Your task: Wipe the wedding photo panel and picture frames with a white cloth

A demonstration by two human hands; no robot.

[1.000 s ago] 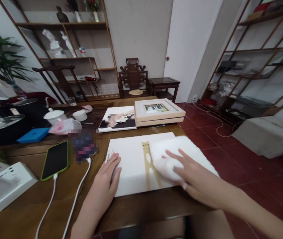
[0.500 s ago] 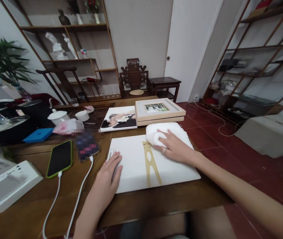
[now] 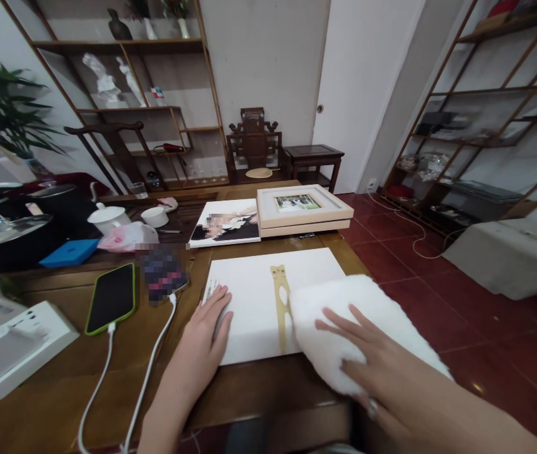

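A white board with a gold stand strip [image 3: 254,296] lies face down on the wooden table [image 3: 249,391]. My left hand [image 3: 205,331] rests flat on its left edge, fingers stretched out. My right hand [image 3: 372,372] presses a white fluffy cloth [image 3: 339,328] onto the board's near right corner, fingers spread over the cloth.
Behind the board lie a photo print [image 3: 225,224] and stacked wooden picture frames [image 3: 302,210]. To the left sit a green-cased phone [image 3: 111,297] on a white cable, a white box [image 3: 13,347], a blue block [image 3: 69,252], cups and pots. Shelves line both walls.
My right hand has swept the cloth from the board's far right corner back to its near right corner. My left hand has stayed on the left edge.
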